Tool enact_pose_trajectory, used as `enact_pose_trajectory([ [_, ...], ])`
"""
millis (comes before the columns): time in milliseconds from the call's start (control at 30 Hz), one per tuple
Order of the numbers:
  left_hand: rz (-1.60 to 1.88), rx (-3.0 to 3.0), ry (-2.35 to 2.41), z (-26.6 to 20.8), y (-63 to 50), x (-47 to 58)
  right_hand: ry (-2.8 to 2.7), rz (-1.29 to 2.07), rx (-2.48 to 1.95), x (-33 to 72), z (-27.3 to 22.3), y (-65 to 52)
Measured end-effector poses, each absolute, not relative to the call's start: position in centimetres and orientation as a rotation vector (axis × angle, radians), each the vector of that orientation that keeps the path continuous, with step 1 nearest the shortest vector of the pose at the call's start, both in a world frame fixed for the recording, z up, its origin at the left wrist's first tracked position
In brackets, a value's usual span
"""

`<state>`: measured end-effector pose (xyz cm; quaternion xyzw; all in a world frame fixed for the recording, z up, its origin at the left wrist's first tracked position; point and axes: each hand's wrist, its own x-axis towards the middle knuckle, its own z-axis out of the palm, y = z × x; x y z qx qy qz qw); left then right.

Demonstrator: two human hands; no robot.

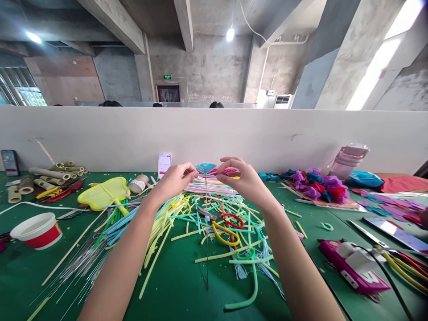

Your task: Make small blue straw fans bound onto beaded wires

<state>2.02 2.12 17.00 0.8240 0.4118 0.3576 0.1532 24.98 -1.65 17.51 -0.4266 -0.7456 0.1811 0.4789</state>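
Note:
A light-blue fan-shaped piece (205, 167) stands upright in front of me on a thin wire stem (206, 196). A small blue bead or knot (207, 218) sits partway down the stem. My left hand (179, 178) is closed in a pinch at the left edge of the fan-shaped piece. At its right edge is my right hand (240, 178), thumb and fingers slightly apart; whether they touch it is hard to tell. Below the hands, scissors with red and yellow handles (227, 229) lie among cut yellow and green fuzzy stems (163, 223).
A yellow fan-shaped piece (105, 192), metal wires (78, 263) and a paper cup (38, 232) lie left. Bamboo tubes (55, 174) are behind. Right are purple and red petals (323, 185), a power strip (354, 267) and a pink bottle (349, 160). A white partition (214, 133) bounds the back.

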Motion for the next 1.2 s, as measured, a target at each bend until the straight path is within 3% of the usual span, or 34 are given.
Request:
enact_pose_trajectory([
  [167, 1.013, 2.358, 1.188, 17.1, 1.9, 2.0, -1.981, -0.171, -1.242, 23.4, 16.7, -1.8],
  [300, 1.006, 2.330, 1.170, 17.1, 1.9, 2.0, -2.004, -0.311, -1.225, 22.8, 15.9, -1.2],
  [767, 0.895, 2.319, 1.182, 17.3, 1.4, 1.4, -1.849, -0.078, -1.018, 23.3, 17.3, -1.8],
  [1200, 0.823, 2.735, 1.048, 18.0, -0.4, 1.7, -1.662, 0.139, -1.098, 23.7, 16.9, -0.9],
])
